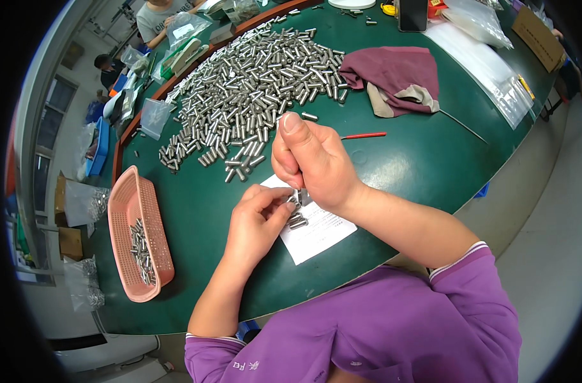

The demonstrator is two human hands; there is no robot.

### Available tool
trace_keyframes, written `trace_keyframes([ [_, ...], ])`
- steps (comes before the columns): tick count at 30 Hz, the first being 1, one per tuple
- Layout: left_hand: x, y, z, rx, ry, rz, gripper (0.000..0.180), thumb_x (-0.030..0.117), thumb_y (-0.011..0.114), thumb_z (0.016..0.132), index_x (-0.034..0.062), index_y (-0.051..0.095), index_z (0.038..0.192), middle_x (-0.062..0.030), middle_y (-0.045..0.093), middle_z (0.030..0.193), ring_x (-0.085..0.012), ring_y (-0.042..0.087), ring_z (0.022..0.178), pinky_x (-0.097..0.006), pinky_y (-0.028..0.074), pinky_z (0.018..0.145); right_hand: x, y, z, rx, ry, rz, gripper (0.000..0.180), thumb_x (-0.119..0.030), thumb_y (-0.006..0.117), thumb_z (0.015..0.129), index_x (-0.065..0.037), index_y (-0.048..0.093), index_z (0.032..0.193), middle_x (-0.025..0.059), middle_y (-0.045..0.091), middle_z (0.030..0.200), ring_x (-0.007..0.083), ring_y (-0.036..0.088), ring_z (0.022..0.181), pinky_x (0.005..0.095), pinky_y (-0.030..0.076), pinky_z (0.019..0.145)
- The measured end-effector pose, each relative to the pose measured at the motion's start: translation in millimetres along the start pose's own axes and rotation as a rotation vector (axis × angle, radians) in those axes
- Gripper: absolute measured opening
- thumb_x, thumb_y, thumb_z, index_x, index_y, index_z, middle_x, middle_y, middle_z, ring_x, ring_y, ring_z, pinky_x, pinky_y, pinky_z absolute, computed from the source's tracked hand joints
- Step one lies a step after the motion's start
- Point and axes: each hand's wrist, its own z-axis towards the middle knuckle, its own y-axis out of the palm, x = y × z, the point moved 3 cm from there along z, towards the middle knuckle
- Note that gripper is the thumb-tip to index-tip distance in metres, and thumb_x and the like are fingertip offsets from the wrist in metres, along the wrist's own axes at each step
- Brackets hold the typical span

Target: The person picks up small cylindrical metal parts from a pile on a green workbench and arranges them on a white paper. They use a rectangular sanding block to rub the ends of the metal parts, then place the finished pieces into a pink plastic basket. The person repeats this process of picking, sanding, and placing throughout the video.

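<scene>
My left hand (254, 220) is low over a white printed sheet (320, 239), its thumb and fingers pinched on a small silvery metal cylinder (293, 202). Just above it, my right hand (320, 159) is closed in a fist with the thumb on top. Something narrow and metallic shows below that fist, close to the left fingertips; most of it is hidden, so its kind is unclear. A few more metal cylinders (297, 221) lie on the paper beside my left fingers. Beyond both hands spreads a large heap of similar cylinders (253, 96).
At left stands a pink perforated basket (165, 255) with some cylinders inside. A thin red-handled tool (367, 135) and a maroon cloth (402, 70) lie right of the heap. Plastic bags (482, 67) cover the far right of the green table (406, 172). Another person (160, 19) sits across.
</scene>
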Motion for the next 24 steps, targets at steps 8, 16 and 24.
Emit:
trace_keyframes([
  [8,-2.5,2.4,-0.8,0.006,-0.038,-0.042,0.025,0.003,0.076,0.079,0.0033,0.071,0.103,-0.0040,0.057,0.083,-0.0123,0.056,0.069,-0.026,0.049,0.065,1.4,2.3,-1.8,0.024,-0.012,0.026,0.054,-0.048,0.039,0.104,-0.009,0.040,0.067,-0.0012,0.040,0.059,0.0073,0.039,0.054,0.0231,0.034,0.051],
  [16,3.0,-3.0,-0.1,-0.045,-0.008,-0.044,0.028,0.001,0.074,0.079,0.0013,0.069,0.106,-0.0053,0.056,0.088,-0.0126,0.057,0.070,-0.027,0.050,0.066,11.0,16.0,-5.5,0.042,-0.041,-0.088,0.052,-0.045,0.042,0.104,-0.009,0.041,0.067,-0.0004,0.043,0.059,0.0066,0.039,0.054,0.0238,0.033,0.051],
  [24,2.3,-1.5,-1.0,-0.036,0.063,0.023,0.030,0.001,0.075,0.078,0.0023,0.067,0.107,-0.0053,0.053,0.090,-0.0114,0.054,0.068,-0.026,0.049,0.065,0.7,-2.3,-2.2,0.068,-0.033,0.037,0.050,-0.041,0.045,0.104,-0.008,0.043,0.066,-0.0031,0.041,0.058,0.0051,0.039,0.053,0.0243,0.034,0.047],
])
